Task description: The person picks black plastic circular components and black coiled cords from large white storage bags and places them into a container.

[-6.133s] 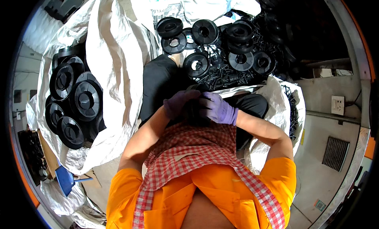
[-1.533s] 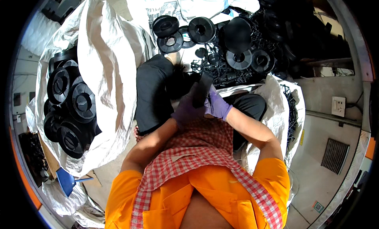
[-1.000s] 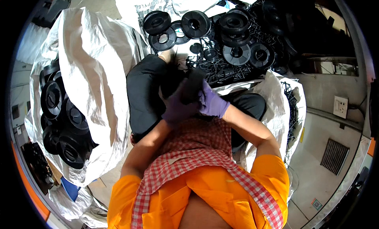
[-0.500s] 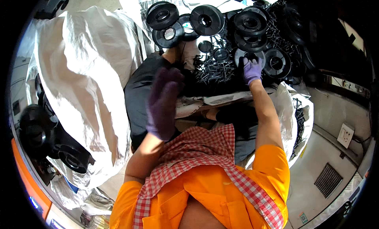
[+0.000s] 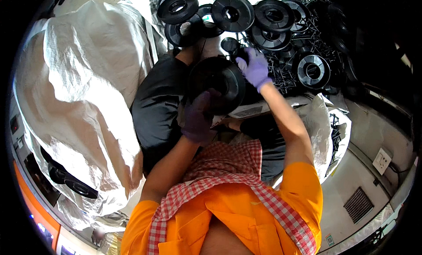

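My left hand (image 5: 198, 119), in a purple glove, grips the lower edge of a wide black plastic spool flange (image 5: 226, 81). The flange is tilted above my lap, and its shadowed side hides part of my fingers. To its upper right, my right hand (image 5: 255, 69), also gloved, has its thumb and fingers around a small round black piece (image 5: 241, 54), mostly covered by the glove. A similar small black cap (image 5: 230, 44) lies just left of those fingertips. Thin black plastic rods (image 5: 281, 72) are heaped right of my right hand.
More black spool flanges (image 5: 232, 13) lie along the back, and another flange (image 5: 313, 71) sits at the right. A big white sack (image 5: 83, 88) bulks up at the left. At the right, an open white bag (image 5: 323, 119) holds rods. A wall socket (image 5: 382, 161) is low at the right.
My left hand has moved up and right and now holds a flange. My right hand has left the flange at the right and moved left to the small round pieces.
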Tool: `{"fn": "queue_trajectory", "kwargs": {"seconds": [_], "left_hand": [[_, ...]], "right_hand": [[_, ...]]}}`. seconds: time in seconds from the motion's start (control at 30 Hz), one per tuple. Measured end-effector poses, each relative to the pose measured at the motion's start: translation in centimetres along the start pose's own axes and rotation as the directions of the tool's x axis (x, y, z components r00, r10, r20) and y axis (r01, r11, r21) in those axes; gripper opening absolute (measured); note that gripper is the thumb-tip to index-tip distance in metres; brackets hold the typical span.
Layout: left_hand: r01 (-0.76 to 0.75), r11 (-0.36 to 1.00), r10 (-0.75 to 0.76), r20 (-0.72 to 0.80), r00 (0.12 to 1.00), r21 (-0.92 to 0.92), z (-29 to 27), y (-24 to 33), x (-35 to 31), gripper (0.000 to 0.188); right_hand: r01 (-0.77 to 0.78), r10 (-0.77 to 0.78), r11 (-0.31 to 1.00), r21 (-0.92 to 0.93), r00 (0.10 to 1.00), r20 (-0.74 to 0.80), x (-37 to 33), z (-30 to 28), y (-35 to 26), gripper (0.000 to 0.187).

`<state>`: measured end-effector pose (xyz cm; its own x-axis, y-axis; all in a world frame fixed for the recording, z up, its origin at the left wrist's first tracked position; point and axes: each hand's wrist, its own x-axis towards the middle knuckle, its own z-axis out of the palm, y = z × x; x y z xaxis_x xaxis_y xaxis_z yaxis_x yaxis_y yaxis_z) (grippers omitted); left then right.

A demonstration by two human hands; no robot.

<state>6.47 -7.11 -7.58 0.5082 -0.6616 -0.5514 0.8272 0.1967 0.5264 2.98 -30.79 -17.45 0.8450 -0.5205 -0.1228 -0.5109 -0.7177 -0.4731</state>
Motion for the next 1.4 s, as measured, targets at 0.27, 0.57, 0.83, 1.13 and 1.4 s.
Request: {"fn": "queue_trajectory", "kwargs": {"seconds": [0.27,0.57,0.83,1.13,1.4], "left_hand": [[-0.070,0.978,0.094,-0.114,0.989,0.197,-1.2,-0.2,0.0,0.038],[-0.074,0.907,0.126,-0.100,0.987,0.414,2.6,0.3,-2.1,0.038],[0.272,0.922,-0.341,0.247,0.907,0.275,0.8,3.8,-6.2,0.042],[-0.448,0.620,0.340,0.295,0.893,0.644,-0.1,-3.0,-7.5,0.070],[-0.153,0.890,0.060,0.222,0.973,0.430,1.5,-1.7,-8.4,0.065]], "right_hand": [[0.000,0.105,0.921,-0.390,0.963,0.249,1.8,3.1,4.2,0.051],[0.032,-0.161,0.864,0.502,0.963,0.216,-11.4,-6.0,-8.3,0.067],[0.810,-0.847,0.523,0.264,0.527,0.063,-14.3,-8.3,-8.5,0.059],[-0.367,-0.009,0.380,0.849,0.916,0.400,-16.9,-7.3,-11.1,0.068],[0.317,-0.383,0.808,0.496,0.923,0.033,-18.1,-8.1,-8.6,0.068]]}}
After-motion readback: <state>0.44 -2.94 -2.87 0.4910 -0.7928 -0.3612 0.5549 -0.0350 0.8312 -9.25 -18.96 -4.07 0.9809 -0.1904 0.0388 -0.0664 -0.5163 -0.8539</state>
